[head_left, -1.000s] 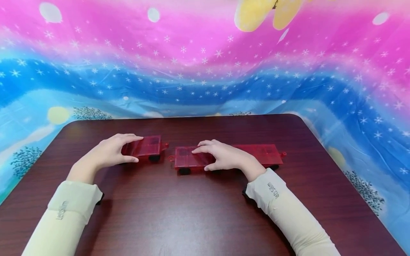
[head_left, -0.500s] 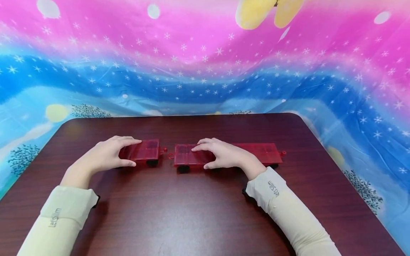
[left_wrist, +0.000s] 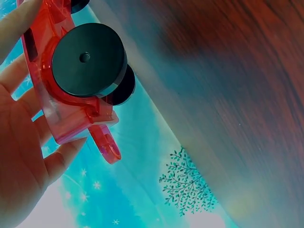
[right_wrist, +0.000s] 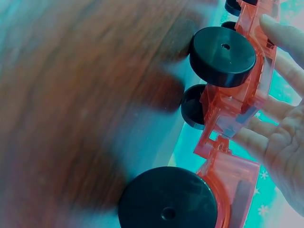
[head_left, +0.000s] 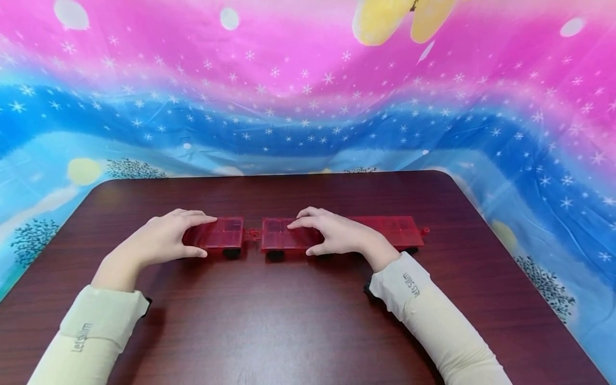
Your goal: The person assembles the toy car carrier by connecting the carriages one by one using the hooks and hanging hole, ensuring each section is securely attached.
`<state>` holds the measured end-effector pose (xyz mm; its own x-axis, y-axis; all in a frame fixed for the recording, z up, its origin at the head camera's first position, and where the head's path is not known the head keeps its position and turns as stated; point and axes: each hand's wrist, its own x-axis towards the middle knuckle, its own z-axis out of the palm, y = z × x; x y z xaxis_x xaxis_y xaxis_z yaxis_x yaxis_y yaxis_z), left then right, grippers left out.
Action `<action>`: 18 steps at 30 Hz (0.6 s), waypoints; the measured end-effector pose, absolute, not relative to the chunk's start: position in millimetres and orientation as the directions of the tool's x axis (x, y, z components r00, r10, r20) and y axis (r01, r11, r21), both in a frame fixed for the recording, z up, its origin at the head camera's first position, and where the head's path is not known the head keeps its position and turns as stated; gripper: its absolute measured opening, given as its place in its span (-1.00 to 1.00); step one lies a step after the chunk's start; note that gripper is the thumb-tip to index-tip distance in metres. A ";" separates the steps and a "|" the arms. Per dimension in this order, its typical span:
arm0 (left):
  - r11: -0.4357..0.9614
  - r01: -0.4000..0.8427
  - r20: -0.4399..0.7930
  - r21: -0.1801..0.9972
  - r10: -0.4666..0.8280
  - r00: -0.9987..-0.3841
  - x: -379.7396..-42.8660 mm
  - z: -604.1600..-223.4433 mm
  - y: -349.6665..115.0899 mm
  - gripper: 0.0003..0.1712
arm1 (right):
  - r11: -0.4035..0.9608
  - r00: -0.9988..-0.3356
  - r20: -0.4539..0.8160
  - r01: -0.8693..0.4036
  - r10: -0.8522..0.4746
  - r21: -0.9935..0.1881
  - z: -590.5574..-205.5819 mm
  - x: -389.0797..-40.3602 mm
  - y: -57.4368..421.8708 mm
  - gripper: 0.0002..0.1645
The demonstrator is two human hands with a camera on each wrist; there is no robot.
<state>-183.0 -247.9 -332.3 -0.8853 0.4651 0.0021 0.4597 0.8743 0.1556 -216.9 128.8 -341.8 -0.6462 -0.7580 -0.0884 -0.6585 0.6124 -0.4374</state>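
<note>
In the head view my left hand (head_left: 161, 238) grips the left red see-through toy wagon (head_left: 228, 230) by its long sides, thumb in front and fingers behind. My right hand (head_left: 334, 234) holds the middle toy wagon (head_left: 275, 232) the same way. Between these two, the left wagon's peg and the middle wagon's ring overlap at the hitch (head_left: 254, 235). A third red wagon (head_left: 398, 230), partly behind my right wrist, is joined on at the right; the right wrist view shows that link (right_wrist: 218, 146). Black wheels (left_wrist: 89, 59) sit under the wagons.
The wagons stand in a row toward the far side of a dark brown wooden table (head_left: 260, 315). A pink and blue snowflake-printed cloth (head_left: 298, 123) hangs behind the table and along its sides.
The left wagon, gripped by my left hand, has come nearer to me and then right, so its peg now overlaps the middle wagon's ring. My right hand has stayed in place.
</note>
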 end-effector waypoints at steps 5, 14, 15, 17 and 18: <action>0.878 0.451 -0.004 0.159 0.457 -0.889 -182.2 -333.9 -248.9 -0.12 | 0.615 -0.649 -0.090 -0.654 -0.755 -0.441 -341.7 -216.9 128.9 -0.24; 0.872 0.458 -0.002 0.170 0.466 -0.885 -180.5 -337.4 -249.3 -0.13 | 0.616 -0.652 -0.091 -0.649 -0.753 -0.447 -341.8 -216.7 128.7 -0.24; 0.871 0.459 -0.004 0.174 0.467 -0.884 -180.2 -337.6 -248.9 -0.13 | 0.615 -0.651 -0.092 -0.649 -0.753 -0.447 -341.9 -216.7 128.7 -0.24; 0.869 0.459 -0.008 0.185 0.469 -0.883 -179.6 -338.0 -248.1 -0.13 | 0.616 -0.651 -0.094 -0.648 -0.753 -0.447 -341.7 -216.8 128.7 -0.24; 0.868 0.458 -0.010 0.190 0.469 -0.883 -179.2 -338.0 -247.8 -0.13 | 0.616 -0.650 -0.095 -0.649 -0.754 -0.446 -341.6 -216.9 128.6 -0.24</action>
